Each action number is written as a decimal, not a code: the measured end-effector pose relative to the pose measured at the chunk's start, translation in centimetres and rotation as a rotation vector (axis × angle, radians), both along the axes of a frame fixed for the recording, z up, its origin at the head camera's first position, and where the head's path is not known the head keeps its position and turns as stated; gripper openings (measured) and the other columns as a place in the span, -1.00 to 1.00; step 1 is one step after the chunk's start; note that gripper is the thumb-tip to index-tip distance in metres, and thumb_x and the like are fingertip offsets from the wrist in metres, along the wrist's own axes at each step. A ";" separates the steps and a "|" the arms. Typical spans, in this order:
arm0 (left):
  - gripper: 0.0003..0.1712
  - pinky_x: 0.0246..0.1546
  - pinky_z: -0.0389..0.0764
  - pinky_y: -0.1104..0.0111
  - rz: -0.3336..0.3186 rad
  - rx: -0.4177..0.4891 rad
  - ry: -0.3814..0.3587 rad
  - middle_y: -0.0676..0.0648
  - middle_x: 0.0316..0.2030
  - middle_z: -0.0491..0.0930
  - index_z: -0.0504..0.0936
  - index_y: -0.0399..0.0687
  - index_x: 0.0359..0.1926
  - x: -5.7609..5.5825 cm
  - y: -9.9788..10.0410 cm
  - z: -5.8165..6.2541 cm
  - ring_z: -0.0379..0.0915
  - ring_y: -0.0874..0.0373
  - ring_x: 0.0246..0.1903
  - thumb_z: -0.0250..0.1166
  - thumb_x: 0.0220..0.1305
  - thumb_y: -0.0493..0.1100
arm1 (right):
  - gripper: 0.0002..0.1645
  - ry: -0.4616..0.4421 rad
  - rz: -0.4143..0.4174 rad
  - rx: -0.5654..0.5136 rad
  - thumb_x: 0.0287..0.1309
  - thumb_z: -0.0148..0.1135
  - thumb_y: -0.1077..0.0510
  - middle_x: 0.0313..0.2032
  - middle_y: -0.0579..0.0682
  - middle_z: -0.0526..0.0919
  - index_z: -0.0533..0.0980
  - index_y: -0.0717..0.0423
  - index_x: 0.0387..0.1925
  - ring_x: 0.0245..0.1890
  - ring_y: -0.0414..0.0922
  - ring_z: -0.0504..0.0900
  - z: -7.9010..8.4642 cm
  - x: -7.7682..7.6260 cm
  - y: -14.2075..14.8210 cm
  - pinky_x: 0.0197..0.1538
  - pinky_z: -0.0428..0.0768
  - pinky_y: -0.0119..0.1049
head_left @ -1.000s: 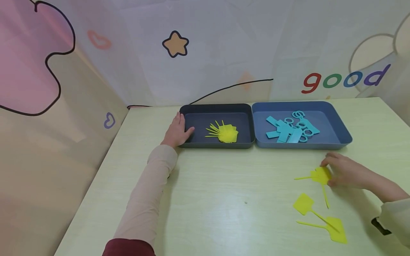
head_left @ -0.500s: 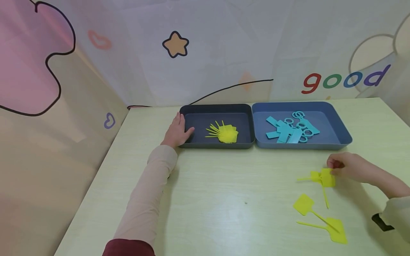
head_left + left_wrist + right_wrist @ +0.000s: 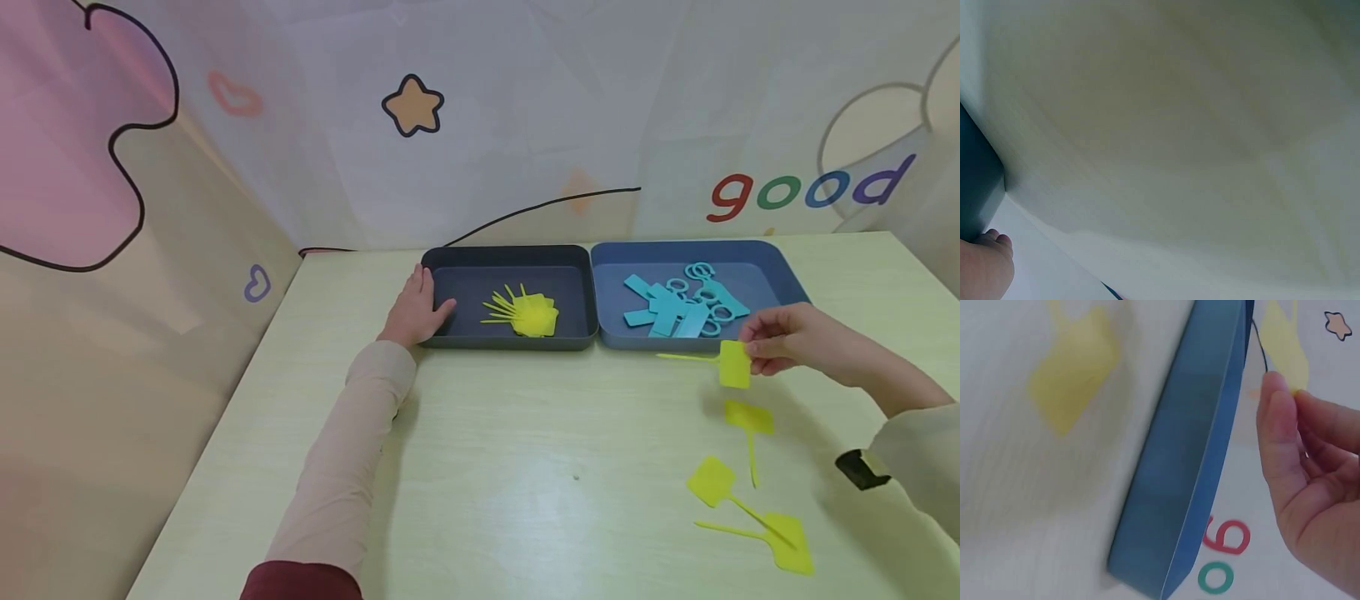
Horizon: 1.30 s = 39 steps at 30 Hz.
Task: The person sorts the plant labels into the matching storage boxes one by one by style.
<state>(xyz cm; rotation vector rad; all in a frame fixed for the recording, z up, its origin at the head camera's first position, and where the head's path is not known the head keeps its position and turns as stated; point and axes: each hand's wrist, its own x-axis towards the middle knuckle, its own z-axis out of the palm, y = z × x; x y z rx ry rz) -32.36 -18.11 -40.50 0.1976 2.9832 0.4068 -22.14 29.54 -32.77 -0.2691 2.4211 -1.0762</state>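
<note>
My left hand (image 3: 415, 308) rests along the left side of the dark tray (image 3: 510, 341), thumb over its rim, fingers reaching along the wall. The left wrist view catches only part of that hand (image 3: 985, 269) beside the tray corner. Between thumb and fingertips, my right hand (image 3: 795, 342) pinches the edge of a yellow plant label (image 3: 734, 364). This label has a flat rectangular head and a thin stem pointing left, raised above the table just in front of the blue tray (image 3: 783, 279). In the right wrist view, the pinched label (image 3: 1285, 347) shows beyond the fingertips.
A fanned pile of yellow labels (image 3: 534, 315) lies in the dark tray. Turquoise ringed tags (image 3: 664, 310) are heaped in the blue tray adjoining it. Below my right hand, a loose yellow label (image 3: 750, 416) and two overlapping ones (image 3: 787, 546) lie on the table.
My right hand has lifted one yellow label off another and moved up and slightly left toward the blue tray's front edge. The left hand stays at the dark tray.
</note>
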 end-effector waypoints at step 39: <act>-0.08 0.34 -0.16 0.23 0.004 -0.016 -0.001 -0.21 0.36 -0.40 -0.30 -0.30 0.34 0.3 0.2 0.3 -0.40 -0.03 0.36 -0.19 0.27 0.25 | -0.77 0.134 -0.202 0.054 0.08 -0.04 0.36 -0.51 0.08 0.53 0.54 0.31 -0.28 -0.61 -0.14 0.47 -4.2 -10.5 -20.4 -0.47 0.51 -0.37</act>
